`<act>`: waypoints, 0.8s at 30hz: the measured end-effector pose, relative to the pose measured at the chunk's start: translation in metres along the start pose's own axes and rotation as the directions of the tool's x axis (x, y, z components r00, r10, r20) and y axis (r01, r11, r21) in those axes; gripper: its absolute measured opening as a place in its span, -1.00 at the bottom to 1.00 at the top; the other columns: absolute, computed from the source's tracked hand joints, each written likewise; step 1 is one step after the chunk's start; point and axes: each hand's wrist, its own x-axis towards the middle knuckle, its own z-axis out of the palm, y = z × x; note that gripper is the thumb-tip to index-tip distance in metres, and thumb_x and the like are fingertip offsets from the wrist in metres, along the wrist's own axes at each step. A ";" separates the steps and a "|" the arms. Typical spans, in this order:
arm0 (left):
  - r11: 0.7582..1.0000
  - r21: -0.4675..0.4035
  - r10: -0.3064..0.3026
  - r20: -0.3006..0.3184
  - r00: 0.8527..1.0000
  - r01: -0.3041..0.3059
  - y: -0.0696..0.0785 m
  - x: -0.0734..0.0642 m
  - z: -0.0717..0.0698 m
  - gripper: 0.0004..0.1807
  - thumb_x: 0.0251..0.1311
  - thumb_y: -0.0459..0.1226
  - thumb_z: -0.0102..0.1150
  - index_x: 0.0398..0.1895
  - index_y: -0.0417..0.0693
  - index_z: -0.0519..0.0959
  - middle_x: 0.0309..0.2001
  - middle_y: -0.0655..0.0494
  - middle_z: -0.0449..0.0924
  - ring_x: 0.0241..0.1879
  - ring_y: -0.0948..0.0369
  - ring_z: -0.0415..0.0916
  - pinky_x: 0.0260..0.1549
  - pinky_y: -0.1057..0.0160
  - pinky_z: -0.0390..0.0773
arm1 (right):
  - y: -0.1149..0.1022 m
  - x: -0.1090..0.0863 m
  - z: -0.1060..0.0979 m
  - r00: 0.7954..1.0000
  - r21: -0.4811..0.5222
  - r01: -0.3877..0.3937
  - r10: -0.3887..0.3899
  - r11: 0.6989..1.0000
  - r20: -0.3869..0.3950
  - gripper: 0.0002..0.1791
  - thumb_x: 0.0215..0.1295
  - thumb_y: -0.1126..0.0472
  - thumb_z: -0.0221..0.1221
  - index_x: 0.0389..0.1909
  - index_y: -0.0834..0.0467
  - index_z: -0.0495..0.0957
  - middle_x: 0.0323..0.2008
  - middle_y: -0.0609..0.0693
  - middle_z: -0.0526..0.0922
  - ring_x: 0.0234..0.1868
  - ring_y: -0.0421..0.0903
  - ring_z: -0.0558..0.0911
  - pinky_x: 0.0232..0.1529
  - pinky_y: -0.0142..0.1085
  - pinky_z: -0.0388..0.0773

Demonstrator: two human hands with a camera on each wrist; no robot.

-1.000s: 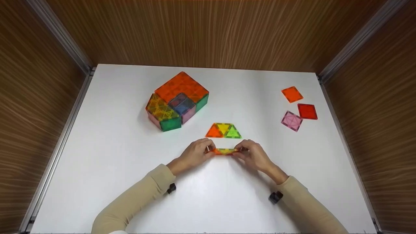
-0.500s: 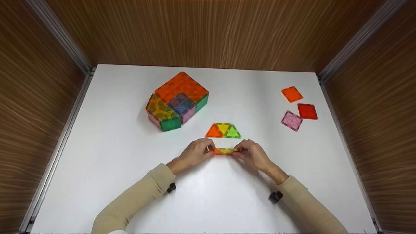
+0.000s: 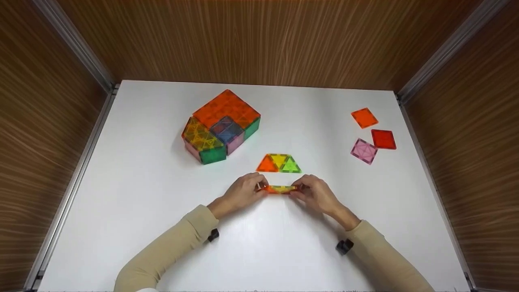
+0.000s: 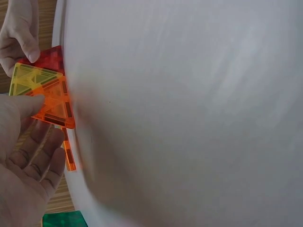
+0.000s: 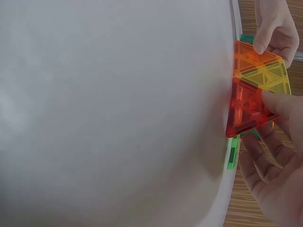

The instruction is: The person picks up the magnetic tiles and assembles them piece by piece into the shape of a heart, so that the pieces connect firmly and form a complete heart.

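Observation:
Both hands hold a trapezoid of three see-through triangular magnetic tiles (image 3: 282, 189), standing nearly upright. My left hand (image 3: 246, 190) pinches its orange tile (image 4: 57, 106), thumb on the near face. At the other end, my right hand (image 3: 318, 194) pinches the red tile (image 5: 245, 109). A yellow tile (image 5: 272, 78) joins the two in the middle. Just beyond the hands, a second trapezoid lies flat on the white table (image 3: 259, 243): an orange triangle (image 3: 267, 164), a yellow triangle (image 3: 278, 159) and a green triangle (image 3: 290, 165).
Back left stands a low block built of magnetic tiles (image 3: 223, 105), with orange, yellow and bluish tops and green and pink sides. An orange square tile (image 3: 364, 117), a red one (image 3: 383, 139) and a pink one (image 3: 364, 151) lie at right. Wood-grain walls (image 3: 259, 40) enclose the table.

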 end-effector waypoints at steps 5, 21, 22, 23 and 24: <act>1.000 -0.008 -0.007 0.008 1.000 0.007 0.000 0.000 0.000 -0.82 0.38 -0.24 0.37 -0.06 -0.08 0.64 -0.12 0.01 0.71 -0.13 0.14 0.64 -0.07 0.18 0.69 | 0.001 -0.001 -0.001 1.000 -0.002 -0.003 0.003 1.000 0.002 -0.75 0.25 0.19 0.50 -0.08 0.11 0.77 -0.23 -0.03 0.75 -0.23 -0.13 0.61 -0.19 -0.36 0.59; 0.999 -0.044 -0.030 -0.076 0.997 0.026 -0.006 0.021 -0.030 -0.62 0.40 -0.08 0.36 0.04 -0.20 0.64 -0.06 -0.11 0.69 -0.03 0.01 0.63 0.04 0.05 0.70 | 0.012 0.016 -0.045 0.998 0.051 -0.058 0.059 0.997 -0.015 -0.62 0.32 0.14 0.45 0.09 0.21 0.72 -0.01 0.14 0.75 -0.03 0.11 0.67 0.04 0.07 0.66; 0.999 -0.038 -0.039 -0.073 0.997 0.036 -0.008 0.024 -0.031 -0.60 0.40 -0.08 0.36 0.06 -0.21 0.64 -0.04 -0.12 0.68 -0.01 -0.01 0.62 0.06 0.04 0.70 | 0.014 0.019 -0.045 0.998 0.047 -0.063 0.064 0.997 -0.016 -0.62 0.33 0.13 0.44 0.09 0.22 0.71 -0.01 0.16 0.75 -0.03 0.12 0.67 0.04 0.08 0.66; 0.998 -0.032 -0.050 -0.065 0.997 0.048 -0.010 0.027 -0.031 -0.58 0.40 -0.08 0.36 0.09 -0.23 0.63 -0.02 -0.13 0.67 0.01 -0.03 0.61 0.08 0.04 0.70 | 0.017 0.023 -0.045 0.998 0.044 -0.067 0.068 0.997 -0.014 -0.61 0.33 0.13 0.44 0.09 0.23 0.71 -0.01 0.17 0.75 -0.03 0.14 0.66 0.04 0.10 0.66; 0.998 -0.027 -0.062 -0.054 0.997 0.060 -0.012 0.031 -0.030 -0.57 0.40 -0.08 0.36 0.12 -0.23 0.62 0.00 -0.14 0.66 0.02 -0.03 0.60 0.11 0.04 0.69 | 0.020 0.027 -0.043 0.997 0.035 -0.072 0.072 0.997 -0.010 -0.60 0.34 0.12 0.43 0.10 0.24 0.70 -0.01 0.18 0.74 -0.02 0.14 0.66 0.05 0.10 0.65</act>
